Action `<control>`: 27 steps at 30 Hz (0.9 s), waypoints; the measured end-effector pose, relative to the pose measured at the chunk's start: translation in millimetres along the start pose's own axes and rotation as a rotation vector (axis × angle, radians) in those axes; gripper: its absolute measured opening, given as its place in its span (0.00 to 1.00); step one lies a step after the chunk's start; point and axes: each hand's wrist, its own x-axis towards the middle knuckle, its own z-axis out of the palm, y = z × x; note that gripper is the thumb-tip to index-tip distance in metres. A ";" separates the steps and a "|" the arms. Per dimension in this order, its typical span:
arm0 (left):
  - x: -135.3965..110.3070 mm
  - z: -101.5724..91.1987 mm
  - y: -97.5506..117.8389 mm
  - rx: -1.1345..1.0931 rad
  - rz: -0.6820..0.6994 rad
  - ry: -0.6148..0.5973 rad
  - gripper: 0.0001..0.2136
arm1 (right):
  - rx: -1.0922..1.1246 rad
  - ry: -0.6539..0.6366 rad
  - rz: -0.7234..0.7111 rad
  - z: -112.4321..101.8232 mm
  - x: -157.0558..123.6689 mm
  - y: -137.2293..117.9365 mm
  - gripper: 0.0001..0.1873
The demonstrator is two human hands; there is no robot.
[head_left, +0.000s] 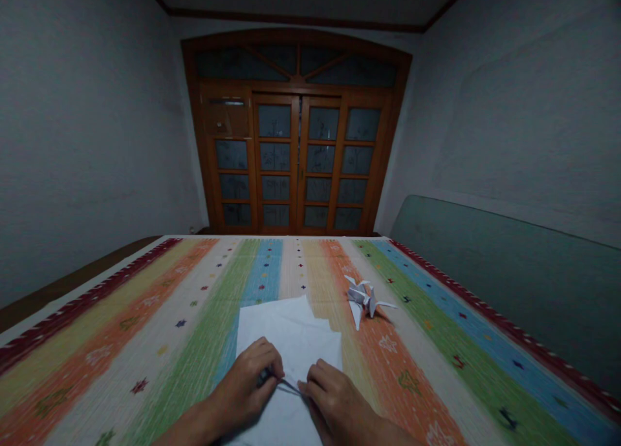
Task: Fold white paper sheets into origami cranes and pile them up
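Observation:
A sheet of white paper (286,342) lies on the striped woven cloth (160,349), its near end under both hands. My left hand (242,384) grips a slim dark pen-like tool (266,376), whose thin end points toward my right hand. My right hand (334,401) rests on the paper with curled fingers, close to that thin end. Whether it pinches anything is hidden. To the right of the sheet stands a folded white paper figure (363,298) with pointed wings, apart from both hands.
The cloth has coloured stripes, small star motifs and a red border along both sides. A grey-green padded panel (504,284) runs along the right side. A dark wooden edge (63,291) shows at left. Glazed wooden doors (295,155) stand beyond the far end.

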 end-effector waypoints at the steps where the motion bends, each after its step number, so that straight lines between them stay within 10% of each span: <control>1: -0.1 -1.0 0.3 -0.012 0.017 -0.001 0.10 | 0.004 -0.026 -0.001 -1.7 0.0 0.1 0.10; 15: -1.3 -20.7 4.1 0.225 0.261 -0.206 0.09 | 0.026 -0.172 0.079 -22.8 8.5 -8.3 0.08; 27: -2.2 -19.1 -8.0 0.066 0.085 -0.150 0.07 | 0.100 -0.117 0.214 -14.9 11.7 -8.8 0.02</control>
